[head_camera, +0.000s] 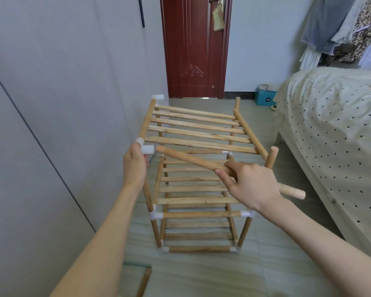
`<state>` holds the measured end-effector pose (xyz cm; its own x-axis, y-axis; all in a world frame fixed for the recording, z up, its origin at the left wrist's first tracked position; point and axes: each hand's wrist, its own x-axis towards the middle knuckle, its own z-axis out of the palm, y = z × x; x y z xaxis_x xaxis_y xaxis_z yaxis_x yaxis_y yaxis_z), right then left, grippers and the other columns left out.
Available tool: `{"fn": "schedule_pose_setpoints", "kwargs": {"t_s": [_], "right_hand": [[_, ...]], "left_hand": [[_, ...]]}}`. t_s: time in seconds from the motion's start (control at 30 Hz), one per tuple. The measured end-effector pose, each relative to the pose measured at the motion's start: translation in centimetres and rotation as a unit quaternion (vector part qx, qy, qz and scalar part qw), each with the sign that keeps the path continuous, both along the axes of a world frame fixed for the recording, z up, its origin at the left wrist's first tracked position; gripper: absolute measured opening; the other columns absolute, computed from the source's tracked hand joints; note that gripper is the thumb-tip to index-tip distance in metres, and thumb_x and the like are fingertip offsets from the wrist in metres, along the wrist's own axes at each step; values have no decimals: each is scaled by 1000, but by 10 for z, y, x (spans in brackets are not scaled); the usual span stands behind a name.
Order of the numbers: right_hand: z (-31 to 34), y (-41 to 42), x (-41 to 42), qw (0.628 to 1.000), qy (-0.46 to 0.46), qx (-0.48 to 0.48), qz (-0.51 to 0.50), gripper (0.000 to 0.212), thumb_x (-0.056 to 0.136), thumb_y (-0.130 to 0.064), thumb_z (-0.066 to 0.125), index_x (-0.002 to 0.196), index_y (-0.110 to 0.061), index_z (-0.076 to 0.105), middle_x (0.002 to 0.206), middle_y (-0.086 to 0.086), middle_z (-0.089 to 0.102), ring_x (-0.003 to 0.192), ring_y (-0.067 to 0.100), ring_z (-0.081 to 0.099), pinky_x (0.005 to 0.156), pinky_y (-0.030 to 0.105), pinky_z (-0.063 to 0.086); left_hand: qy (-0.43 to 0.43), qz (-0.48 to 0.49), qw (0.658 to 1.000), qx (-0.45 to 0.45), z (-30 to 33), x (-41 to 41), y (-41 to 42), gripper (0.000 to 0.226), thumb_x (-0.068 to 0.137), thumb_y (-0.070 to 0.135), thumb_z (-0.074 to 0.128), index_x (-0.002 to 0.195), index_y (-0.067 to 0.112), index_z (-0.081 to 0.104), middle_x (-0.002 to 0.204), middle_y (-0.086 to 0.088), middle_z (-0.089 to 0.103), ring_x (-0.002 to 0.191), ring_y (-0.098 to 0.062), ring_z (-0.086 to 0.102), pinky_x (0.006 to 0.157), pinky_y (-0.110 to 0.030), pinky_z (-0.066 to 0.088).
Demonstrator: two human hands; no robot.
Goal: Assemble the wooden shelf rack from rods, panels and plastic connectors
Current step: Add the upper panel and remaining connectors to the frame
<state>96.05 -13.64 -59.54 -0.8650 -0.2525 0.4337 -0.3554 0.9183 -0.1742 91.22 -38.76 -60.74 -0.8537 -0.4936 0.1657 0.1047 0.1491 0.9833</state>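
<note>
Rod [193, 161] in right hand [251, 185], tip beside left-held connector [147, 149].

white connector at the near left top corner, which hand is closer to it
Left. The left hand grips the post right at the white connector, touching it. The right hand is off to the right, holding a loose rod aimed at its socket.

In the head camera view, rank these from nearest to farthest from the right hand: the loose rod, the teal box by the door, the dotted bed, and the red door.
1. Loose rod: held in the right hand itself, slanting left toward the white connector.
2. Dotted bed: just to the right.
3. Teal box: on the floor beyond the rack.
4. Red door: at the far end.
</note>
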Motion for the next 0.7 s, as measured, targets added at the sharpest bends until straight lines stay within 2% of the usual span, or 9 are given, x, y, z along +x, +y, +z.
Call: {"fn": "schedule_pose_setpoints", "kwargs": {"t_s": [0.07,0.17,0.23,0.33,0.43,0.53,0.6,0.7], "right_hand": [[2,3,-5,1000,18,16,-15,34,91,-58,31,78,-30,45,63,-11,49,63,17,60,52,26,41],[0,4,-11,998,24,50,-16,37,92,-58,30,86,-29,53,67,-11,53,62,14,57,55,26,46],[-2,1,-16,998,35,55,-8,39,91,-59,31,89,-29,56,66,-12,49,58,14,53,53,26,45],[-3,-5,-22,997,53,52,-2,38,91,-58,34,91,-28,59,67,-11,48,56,15,49,48,24,33],[-1,-7,-26,996,83,27,-4,33,91,-53,43,85,-26,61,68,-9,56,59,18,57,46,22,26],[1,-7,-28,995,96,-9,-1,32,90,-50,48,78,-24,62,58,-12,45,54,19,56,47,24,37],[2,-7,-29,996,84,-7,-2,35,89,-53,44,80,-25,62,58,-13,45,54,17,55,51,28,45],[3,-3,-31,997,81,-7,-2,38,89,-55,40,84,-25,64,61,-13,49,55,14,55,55,31,49]], "left_hand": [[-10,0,1000,7,1,-2,1,32,95,33,26,81,12,46,65,-2,41,60,-10,39,52,-21,32],[-9,-2,1000,25,2,-4,2,31,95,33,26,86,12,48,65,-1,41,61,-10,41,53,-22,32],[-7,-6,999,33,3,-4,2,31,95,32,26,85,15,50,65,-1,41,61,-11,41,54,-23,33],[-5,-25,999,31,3,-2,-1,32,96,32,25,80,20,50,64,-2,40,61,-11,40,57,-25,34],[-6,-34,999,31,4,0,-3,32,96,32,24,79,21,49,63,-1,39,61,-11,39,59,-26,34],[-5,-35,999,32,5,-1,-3,32,96,31,24,76,21,48,60,-1,39,60,-12,39,59,-26,34],[-2,-35,999,30,5,0,-3,33,96,31,24,75,20,48,59,0,39,59,-12,39,59,-27,34],[-2,-39,999,30,4,-1,-4,34,96,31,25,73,19,47,58,1,39,58,-11,39,58,-26,34]]}}
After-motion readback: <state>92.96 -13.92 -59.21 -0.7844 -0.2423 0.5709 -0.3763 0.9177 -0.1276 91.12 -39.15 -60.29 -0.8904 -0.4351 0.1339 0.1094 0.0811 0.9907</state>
